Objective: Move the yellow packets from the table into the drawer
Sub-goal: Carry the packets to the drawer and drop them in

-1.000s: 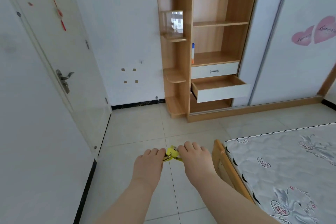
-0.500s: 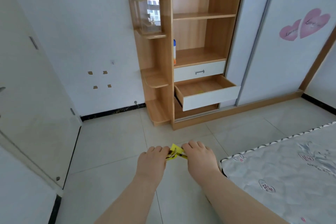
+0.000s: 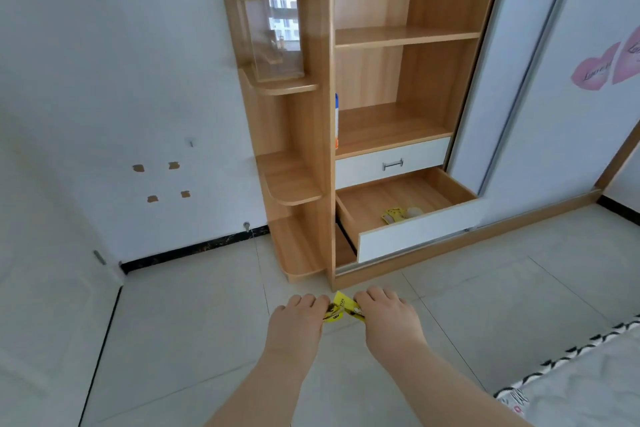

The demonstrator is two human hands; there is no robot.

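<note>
My left hand and my right hand are held out side by side over the tiled floor, knuckles up. Between them they grip yellow packets, whose ends poke out between the two fists. Ahead and to the right, the lower drawer of the wooden wardrobe stands pulled out. A yellow packet and a pale small object lie inside it near the front panel. The drawer above it is closed.
Rounded corner shelves jut from the wardrobe's left side, one carrying a clear box. A white sliding door with pink heart stickers is to the right. A mattress corner lies at the bottom right, a white door at the left.
The view has closed in on the wardrobe and the open drawer looks larger and nearer, its contents now showing. Both hands keep the same grip on the packets.
</note>
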